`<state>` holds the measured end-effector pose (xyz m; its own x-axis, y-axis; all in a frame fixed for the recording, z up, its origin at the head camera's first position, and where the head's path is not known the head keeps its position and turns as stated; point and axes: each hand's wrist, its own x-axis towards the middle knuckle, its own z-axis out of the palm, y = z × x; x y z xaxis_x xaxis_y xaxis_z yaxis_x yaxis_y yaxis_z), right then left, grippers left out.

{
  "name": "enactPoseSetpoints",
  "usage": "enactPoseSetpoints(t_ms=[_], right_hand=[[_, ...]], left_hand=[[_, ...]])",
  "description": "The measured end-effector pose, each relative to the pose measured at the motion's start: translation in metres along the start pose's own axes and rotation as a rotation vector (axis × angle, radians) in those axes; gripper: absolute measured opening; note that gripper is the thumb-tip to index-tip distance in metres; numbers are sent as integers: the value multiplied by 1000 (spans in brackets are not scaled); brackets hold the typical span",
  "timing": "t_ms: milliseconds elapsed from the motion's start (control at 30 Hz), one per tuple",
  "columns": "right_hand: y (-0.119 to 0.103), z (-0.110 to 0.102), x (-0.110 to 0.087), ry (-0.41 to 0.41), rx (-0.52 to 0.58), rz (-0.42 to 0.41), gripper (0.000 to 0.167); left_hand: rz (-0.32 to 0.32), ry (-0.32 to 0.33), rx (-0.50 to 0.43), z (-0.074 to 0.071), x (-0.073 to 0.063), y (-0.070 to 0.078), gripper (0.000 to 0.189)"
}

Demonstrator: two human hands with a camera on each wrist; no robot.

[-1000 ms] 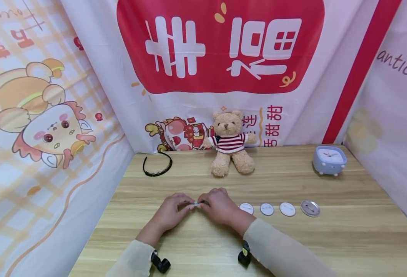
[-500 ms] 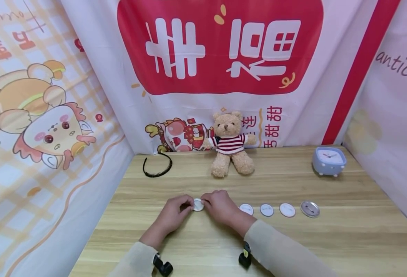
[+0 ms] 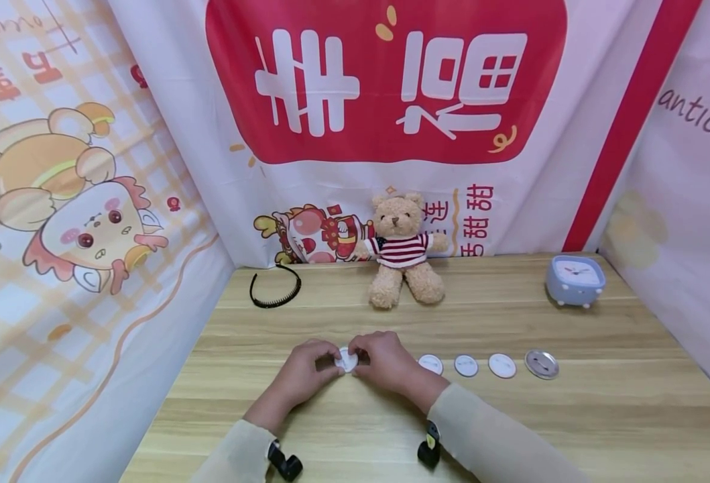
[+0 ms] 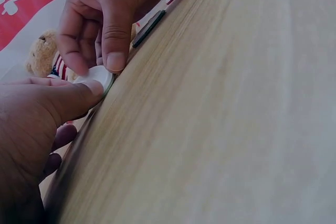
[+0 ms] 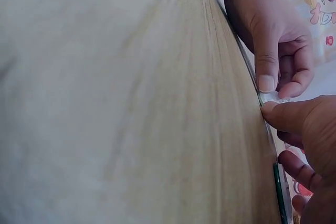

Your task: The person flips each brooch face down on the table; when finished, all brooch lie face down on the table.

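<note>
Both hands meet at a small round pin badge (image 3: pixel 347 360), its whitish back turned up, at or just over the wooden table (image 3: pixel 306 436). At the badge's left edge, my left hand (image 3: pixel 304 367) pinches it between thumb and fingers. My right hand (image 3: pixel 385 361) pinches the opposite edge. The left wrist view shows the badge's pale disc (image 4: pixel 98 73) tilted between the two thumbs. In the right wrist view only a sliver of the badge (image 5: pixel 273 96) shows, the rest being hidden by fingers.
Right of my hands lies a row of several badges, pin sides up, including a white badge (image 3: pixel 502 365) and a larger silver badge (image 3: pixel 542 364). Farther back are a black headband (image 3: pixel 275 303), a teddy bear (image 3: pixel 398 251) and a blue alarm clock (image 3: pixel 574 280). Printed cloth hangs behind.
The badge was seen nearly edge-on one second ago; it has since been tipped so its round back shows. Both hands stay in nearly the same place, with fingers shifted around its rim.
</note>
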<state>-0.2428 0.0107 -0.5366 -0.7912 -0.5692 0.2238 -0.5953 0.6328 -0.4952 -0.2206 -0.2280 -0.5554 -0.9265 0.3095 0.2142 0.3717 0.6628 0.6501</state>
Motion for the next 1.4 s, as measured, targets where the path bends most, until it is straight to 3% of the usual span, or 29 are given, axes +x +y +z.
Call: enactPoseSetpoints(t_ms=[300, 867, 1400], right_hand=[[-1, -3, -4, -7, -65, -13, 29], [3, -1, -10, -27, -73, -34, 22], [3, -2, -15, -32, -76, -52, 16]], left_hand=[[35, -43, -43, -2, 2, -1, 22], [113, -81, 21, -4, 1, -1, 17], [103, -108, 10, -4, -1, -2, 11]])
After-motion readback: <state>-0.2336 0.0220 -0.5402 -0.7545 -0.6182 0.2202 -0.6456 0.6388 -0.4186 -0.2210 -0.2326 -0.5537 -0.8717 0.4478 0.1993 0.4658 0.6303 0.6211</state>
